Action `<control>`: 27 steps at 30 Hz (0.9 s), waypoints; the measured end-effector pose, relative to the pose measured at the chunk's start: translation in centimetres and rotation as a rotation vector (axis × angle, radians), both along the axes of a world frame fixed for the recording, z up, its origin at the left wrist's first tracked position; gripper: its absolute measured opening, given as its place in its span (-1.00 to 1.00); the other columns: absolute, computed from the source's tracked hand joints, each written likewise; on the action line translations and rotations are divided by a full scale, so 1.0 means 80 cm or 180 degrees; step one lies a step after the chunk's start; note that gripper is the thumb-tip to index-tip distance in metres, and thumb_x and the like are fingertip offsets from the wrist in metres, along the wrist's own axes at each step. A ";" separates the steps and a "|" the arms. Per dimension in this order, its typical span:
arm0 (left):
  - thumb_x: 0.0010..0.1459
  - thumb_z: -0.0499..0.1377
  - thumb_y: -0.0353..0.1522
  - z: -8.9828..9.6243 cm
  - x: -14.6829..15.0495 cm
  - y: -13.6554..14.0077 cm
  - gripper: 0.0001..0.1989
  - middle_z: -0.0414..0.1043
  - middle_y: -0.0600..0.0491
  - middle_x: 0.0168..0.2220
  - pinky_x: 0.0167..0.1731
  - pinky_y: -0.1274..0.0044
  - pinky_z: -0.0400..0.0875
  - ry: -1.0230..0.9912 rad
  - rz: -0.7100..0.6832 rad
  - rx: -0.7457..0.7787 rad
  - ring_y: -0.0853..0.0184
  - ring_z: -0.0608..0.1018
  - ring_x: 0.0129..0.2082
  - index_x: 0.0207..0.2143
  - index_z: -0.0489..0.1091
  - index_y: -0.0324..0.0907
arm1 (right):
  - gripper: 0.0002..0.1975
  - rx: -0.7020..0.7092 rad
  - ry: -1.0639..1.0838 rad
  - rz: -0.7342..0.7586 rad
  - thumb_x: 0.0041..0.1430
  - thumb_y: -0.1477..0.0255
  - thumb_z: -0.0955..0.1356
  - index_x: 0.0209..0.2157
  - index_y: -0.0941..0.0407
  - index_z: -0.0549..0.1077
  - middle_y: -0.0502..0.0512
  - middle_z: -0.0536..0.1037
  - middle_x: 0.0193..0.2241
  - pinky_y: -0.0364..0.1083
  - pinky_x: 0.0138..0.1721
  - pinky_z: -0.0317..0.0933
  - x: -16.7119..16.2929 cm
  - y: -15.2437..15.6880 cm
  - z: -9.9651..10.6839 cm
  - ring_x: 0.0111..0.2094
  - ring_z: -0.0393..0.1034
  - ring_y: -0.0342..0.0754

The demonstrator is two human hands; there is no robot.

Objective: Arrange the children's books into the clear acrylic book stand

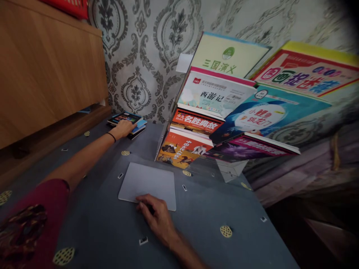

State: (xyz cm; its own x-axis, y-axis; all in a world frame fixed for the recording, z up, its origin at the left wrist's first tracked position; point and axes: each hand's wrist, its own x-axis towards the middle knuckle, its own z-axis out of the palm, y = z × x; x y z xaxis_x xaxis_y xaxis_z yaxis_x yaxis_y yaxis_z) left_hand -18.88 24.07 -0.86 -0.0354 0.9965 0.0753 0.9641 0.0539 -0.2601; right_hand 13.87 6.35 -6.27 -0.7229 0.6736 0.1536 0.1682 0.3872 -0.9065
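Showing the left hand [125,129] atop a stack of books [140,126] near the patterned wall [136,93], the head view also places the right hand [157,215], curled, at the near edge of a grey panel [151,183] on the desk [199,228]; whether either grips cannot be told.

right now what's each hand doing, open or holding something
Left hand: on the book stack; whether it grips cannot be told.
Right hand: partly open, fingers curled, at the flat gray slab's near edge; no grip visible.
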 end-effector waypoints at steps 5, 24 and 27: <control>0.30 -0.04 -0.52 0.002 0.004 0.024 -0.63 0.53 -0.32 -0.05 -0.07 0.36 0.32 0.0152 -0.0230 -0.0131 0.04 0.56 -0.01 0.06 0.43 -0.28 | -0.71 0.0059 -0.0071 0.0003 0.35 0.31 0.26 -0.12 0.11 0.57 0.08 0.64 -0.38 -0.13 -0.26 0.35 0.001 0.001 -0.003 -0.36 0.51 -0.07; 0.25 0.03 -0.57 0.004 0.020 0.062 -0.70 0.59 -0.33 -0.14 -0.15 0.39 0.37 0.0184 -0.0650 -0.0228 0.10 0.62 -0.10 -0.20 0.57 -0.34 | -0.71 0.0121 -0.0061 -0.0025 0.37 0.30 0.26 -0.12 0.12 0.57 0.10 0.64 -0.39 -0.11 -0.21 0.36 0.004 0.001 -0.015 -0.36 0.51 -0.07; 0.25 0.02 -0.58 0.002 0.018 0.044 -0.71 0.59 -0.30 -0.13 -0.15 0.39 0.36 0.0210 -0.0739 -0.0276 0.11 0.61 -0.09 -0.21 0.56 -0.32 | -0.70 0.0166 -0.0036 -0.0038 0.37 0.29 0.25 -0.12 0.12 0.57 0.10 0.64 -0.39 -0.11 -0.22 0.37 0.004 0.002 -0.014 -0.36 0.50 -0.06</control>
State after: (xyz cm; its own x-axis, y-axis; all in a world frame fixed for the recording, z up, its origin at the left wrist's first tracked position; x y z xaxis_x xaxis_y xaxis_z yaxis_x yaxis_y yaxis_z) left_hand -17.44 27.55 -0.67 0.1974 0.9802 -0.0161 0.9288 -0.1922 -0.3170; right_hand 14.16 6.50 -7.43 -0.7168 0.6735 0.1806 0.1833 0.4319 -0.8831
